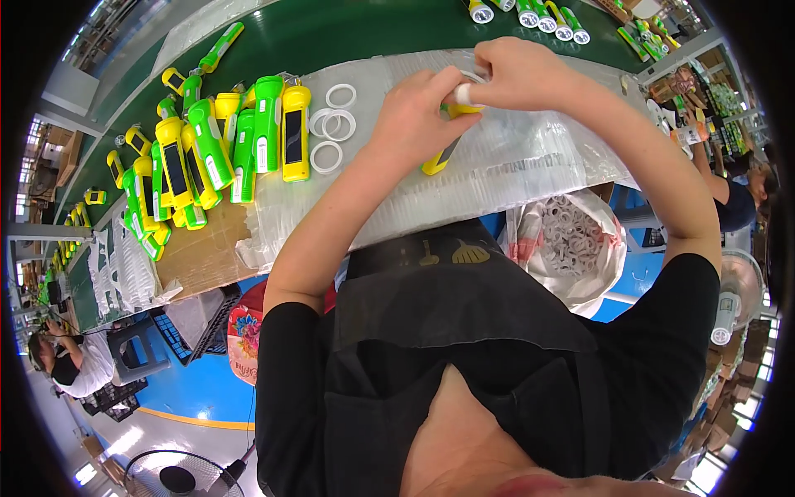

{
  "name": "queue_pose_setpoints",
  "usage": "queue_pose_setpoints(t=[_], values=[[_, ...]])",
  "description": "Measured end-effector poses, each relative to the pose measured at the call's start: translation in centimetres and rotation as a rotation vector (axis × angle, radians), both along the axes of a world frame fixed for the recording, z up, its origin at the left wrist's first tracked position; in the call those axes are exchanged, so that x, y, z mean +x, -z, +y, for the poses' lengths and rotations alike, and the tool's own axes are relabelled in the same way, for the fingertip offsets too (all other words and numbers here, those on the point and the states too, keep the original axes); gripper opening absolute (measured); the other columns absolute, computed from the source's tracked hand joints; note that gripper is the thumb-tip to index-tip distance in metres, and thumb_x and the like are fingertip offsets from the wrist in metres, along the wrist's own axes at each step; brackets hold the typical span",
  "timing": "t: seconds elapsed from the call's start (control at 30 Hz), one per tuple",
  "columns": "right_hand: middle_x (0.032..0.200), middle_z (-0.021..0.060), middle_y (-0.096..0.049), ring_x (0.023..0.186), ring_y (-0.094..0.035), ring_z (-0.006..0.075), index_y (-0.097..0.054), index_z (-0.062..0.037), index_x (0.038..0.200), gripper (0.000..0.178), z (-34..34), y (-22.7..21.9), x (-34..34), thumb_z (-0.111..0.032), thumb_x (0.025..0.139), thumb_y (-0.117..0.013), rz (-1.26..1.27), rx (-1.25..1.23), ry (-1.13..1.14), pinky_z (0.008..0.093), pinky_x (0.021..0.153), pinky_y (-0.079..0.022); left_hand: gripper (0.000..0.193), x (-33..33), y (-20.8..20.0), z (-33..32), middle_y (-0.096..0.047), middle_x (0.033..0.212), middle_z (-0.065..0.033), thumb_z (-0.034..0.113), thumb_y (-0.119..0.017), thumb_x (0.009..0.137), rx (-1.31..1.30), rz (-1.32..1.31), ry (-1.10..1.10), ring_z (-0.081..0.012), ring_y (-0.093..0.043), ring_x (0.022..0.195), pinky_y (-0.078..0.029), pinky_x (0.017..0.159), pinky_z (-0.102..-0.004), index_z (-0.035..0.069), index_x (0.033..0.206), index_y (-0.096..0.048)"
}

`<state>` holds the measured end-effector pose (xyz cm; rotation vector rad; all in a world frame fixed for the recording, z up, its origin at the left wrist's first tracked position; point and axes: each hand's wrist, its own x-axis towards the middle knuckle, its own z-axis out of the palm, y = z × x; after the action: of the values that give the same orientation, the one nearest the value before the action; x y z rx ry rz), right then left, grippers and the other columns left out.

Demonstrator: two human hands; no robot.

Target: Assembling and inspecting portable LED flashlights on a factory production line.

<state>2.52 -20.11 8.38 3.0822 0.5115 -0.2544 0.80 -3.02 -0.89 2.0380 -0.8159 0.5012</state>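
At the upper left of the frame a heap of yellow and green torches (211, 153) lies on the desk (530, 166), with loose white rings (331, 124) just beside it. In the upper middle, the left hand (414, 112) is wrapped around a yellow torch (439, 157); the right hand (517, 74) pinches at its head end. It looks like light, stiff, smooth plastic, best gripped around the body. A bag of rings (571, 240) hangs at the right.
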Motion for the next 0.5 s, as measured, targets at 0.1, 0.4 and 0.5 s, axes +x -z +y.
queue_pose_setpoints(t=[0.1,0.4,0.5], values=[[0.08,0.017,-0.066,0.076,-0.065,0.0302,-0.065,0.0028,0.087,0.057,-3.5,2.8,3.3,-0.053,0.075,-0.066,-0.488,0.541,-0.829,0.0403,0.067,-0.051,0.034,0.0,0.0,-0.2,-0.062,0.083,-0.0039,0.018,-0.082,0.071,-0.023,0.03,0.04,-0.0199,-0.059,0.072,-0.048,0.063,-0.0317,0.011,0.098,-0.062],[0.078,0.0125,-0.061,0.07,-0.058,0.0228,-0.062,0.0009,0.091,0.054,-2.3,2.5,1.7,-0.049,0.073,-0.075,-0.19,0.559,-0.476,0.0353,0.063,-0.047,0.035,0.0,0.0,0.1,-0.064,0.082,-0.0032,0.018,-0.083,0.07,-0.026,0.046,0.016,-0.0172,-0.058,0.071,-0.047,0.063,-0.0292,0.01,0.098,-0.063],[0.086,0.0096,-0.06,0.074,-0.057,0.0185,-0.061,-0.0002,0.101,0.047,-0.6,0.5,0.4,-0.04,0.079,-0.072,-0.011,0.208,-0.238,0.0335,0.062,-0.047,0.036,0.2,0.3,0.3,-0.065,0.082,-0.0031,0.018,-0.083,0.07,-0.049,0.062,0.036,-0.0161,-0.056,0.069,-0.047,0.063,-0.0286,0.011,0.099,-0.063]])
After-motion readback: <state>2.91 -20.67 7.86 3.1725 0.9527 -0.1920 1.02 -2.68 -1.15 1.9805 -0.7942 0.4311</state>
